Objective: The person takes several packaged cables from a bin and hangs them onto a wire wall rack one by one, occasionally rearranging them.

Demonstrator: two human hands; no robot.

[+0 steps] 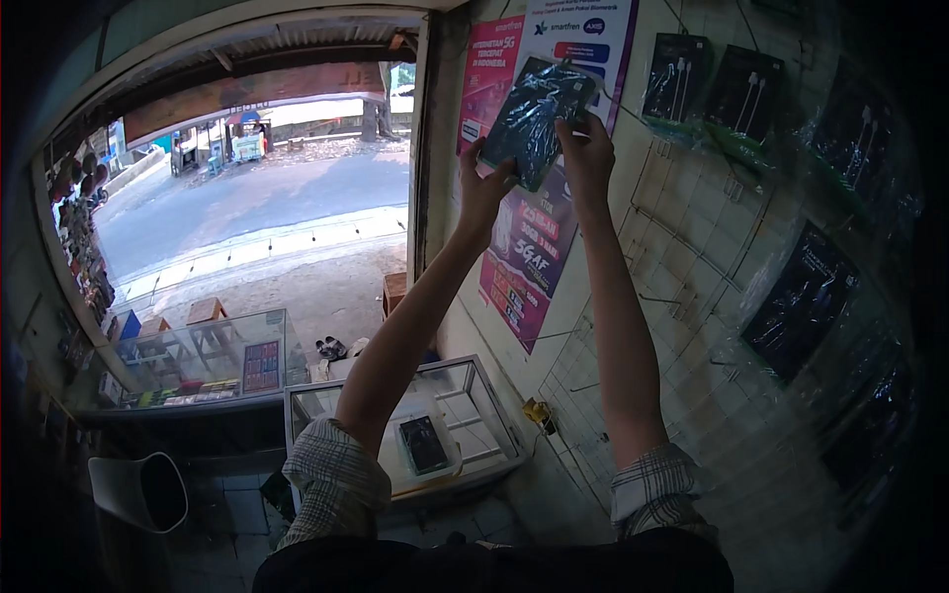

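Observation:
A dark flat package in clear plastic wrap [530, 118] is held up at arm's length, tilted, in front of wall posters. My left hand [485, 185] grips its lower left corner, thumb on the front face. Its right edge is pinched by my right hand [589, 159]. A metal hook or wire seems to run from the package's top towards the wall grid; whether it hangs there I cannot tell. To the right, packaged charging cables [676, 81] hang in similar plastic, with another cable package [744, 93] beside them.
A wire grid rack [689, 222] with bare hooks covers the right wall. Below stands a glass display case [482, 445] bearing another dark package [424, 443]. A glass counter [200, 348], a white bin [137, 491] and wooden stools [207, 310] are at left; the doorway opens onto a road [259, 200].

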